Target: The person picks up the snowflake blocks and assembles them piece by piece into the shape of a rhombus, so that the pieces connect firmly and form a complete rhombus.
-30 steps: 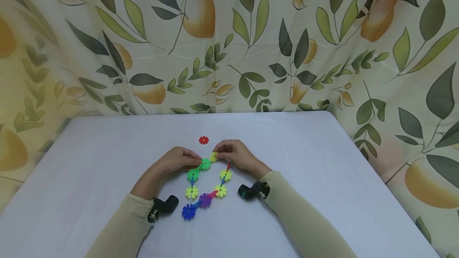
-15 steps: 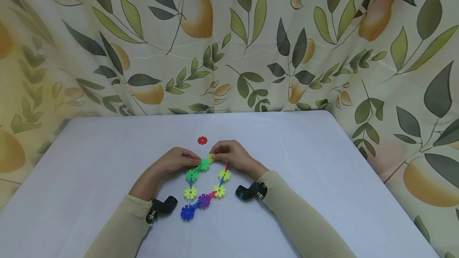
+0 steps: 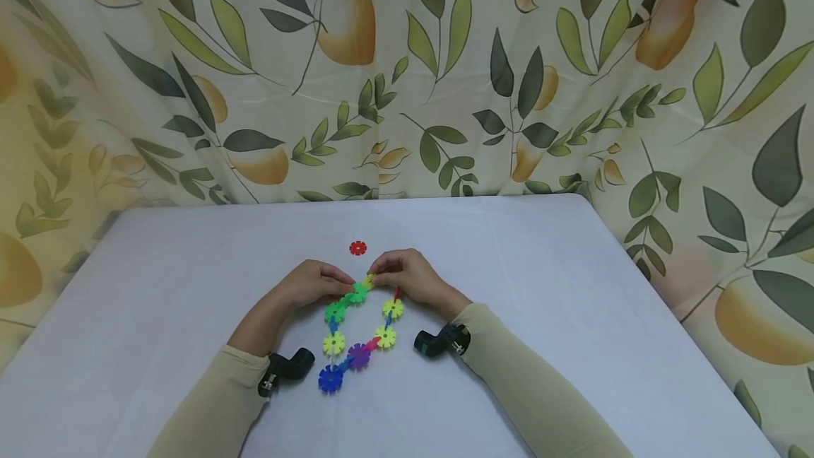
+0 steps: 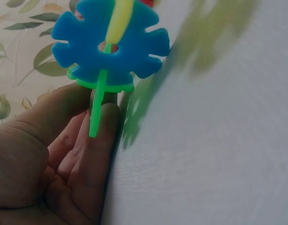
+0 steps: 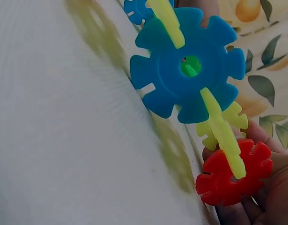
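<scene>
A chain of flower-shaped interlocking discs curves between my hands on the white table in the head view. At its far end my left hand [image 3: 311, 283] pinches the bright green disc [image 3: 359, 293]. My right hand [image 3: 410, 278] pinches a yellow disc [image 3: 369, 280] at the green disc's edge. Blue [image 3: 331, 379], purple [image 3: 359, 357] and yellow [image 3: 385, 337] discs form the near part. Under my right hand a red disc [image 3: 398, 294] stands on edge. In the right wrist view, this red disc [image 5: 228, 187] hangs beside my fingers, partly covering the yellow disc [image 5: 235, 117].
One loose red disc [image 3: 358, 248] lies flat beyond the hands. A white cloth covers the table [image 3: 572, 359]. Behind it hangs a curtain [image 3: 445, 90] printed with fruit and leaves. Black wrist cameras [image 3: 439, 340] sit close to the table on both forearms.
My right hand has shifted slightly left, carrying its yellow disc closer to the green one. The chain's right side has moved left with it. My left hand stays nearly in place, still pinching.
</scene>
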{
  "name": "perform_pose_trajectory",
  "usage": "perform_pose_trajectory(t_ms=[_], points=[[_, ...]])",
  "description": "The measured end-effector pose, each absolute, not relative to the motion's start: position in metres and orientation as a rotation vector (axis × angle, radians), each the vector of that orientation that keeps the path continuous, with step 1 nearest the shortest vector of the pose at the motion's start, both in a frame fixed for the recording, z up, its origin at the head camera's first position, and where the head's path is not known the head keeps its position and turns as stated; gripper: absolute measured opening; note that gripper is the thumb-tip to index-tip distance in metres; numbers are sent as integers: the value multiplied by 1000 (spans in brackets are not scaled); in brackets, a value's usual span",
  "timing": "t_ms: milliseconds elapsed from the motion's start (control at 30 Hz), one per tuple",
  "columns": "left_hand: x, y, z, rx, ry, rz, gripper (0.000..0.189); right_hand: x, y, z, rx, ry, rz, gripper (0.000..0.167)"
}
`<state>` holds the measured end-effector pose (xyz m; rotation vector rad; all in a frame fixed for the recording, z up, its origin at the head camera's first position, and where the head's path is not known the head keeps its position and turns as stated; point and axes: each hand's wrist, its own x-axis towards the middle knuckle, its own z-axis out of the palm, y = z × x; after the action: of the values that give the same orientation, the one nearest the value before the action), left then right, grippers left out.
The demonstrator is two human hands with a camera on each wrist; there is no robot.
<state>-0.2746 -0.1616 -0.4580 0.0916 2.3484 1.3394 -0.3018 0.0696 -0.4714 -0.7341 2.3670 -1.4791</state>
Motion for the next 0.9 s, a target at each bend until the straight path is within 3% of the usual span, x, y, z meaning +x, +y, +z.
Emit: perform_pose_trajectory(t_ms=[900], points=[[-276,-159,-458,-7,2391,1294,23,-294,64,-471,-710,2390,-1513,5]])
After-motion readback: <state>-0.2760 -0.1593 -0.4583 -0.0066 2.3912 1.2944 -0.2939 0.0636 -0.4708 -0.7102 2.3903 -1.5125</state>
